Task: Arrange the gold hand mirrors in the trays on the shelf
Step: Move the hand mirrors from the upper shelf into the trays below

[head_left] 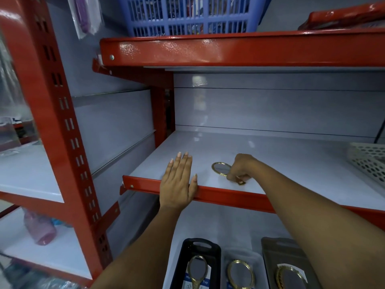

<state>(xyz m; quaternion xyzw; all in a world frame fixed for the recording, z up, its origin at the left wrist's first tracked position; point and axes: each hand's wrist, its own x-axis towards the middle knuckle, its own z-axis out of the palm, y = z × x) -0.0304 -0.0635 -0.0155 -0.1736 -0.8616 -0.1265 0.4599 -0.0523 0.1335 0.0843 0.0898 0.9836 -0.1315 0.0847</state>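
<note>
A small gold hand mirror [220, 168] lies flat on the white middle shelf [270, 159]. My right hand [241, 166] is closed around its handle near the red front edge. My left hand [179, 180] rests flat on the shelf edge to the left, fingers spread, holding nothing. On the shelf below stand three trays. A black tray [183, 261] holds one gold mirror [196, 270]. A white tray [261, 261] holds another gold mirror [240, 275]. A grey-brown tray [268, 253] holds a third gold mirror [289, 277].
A white perforated basket [368, 159] sits at the right end of the middle shelf. A blue basket [187, 15] stands on the top shelf. Red uprights [62, 122] frame the rack. A pink item [39, 228] lies on the lower left shelf.
</note>
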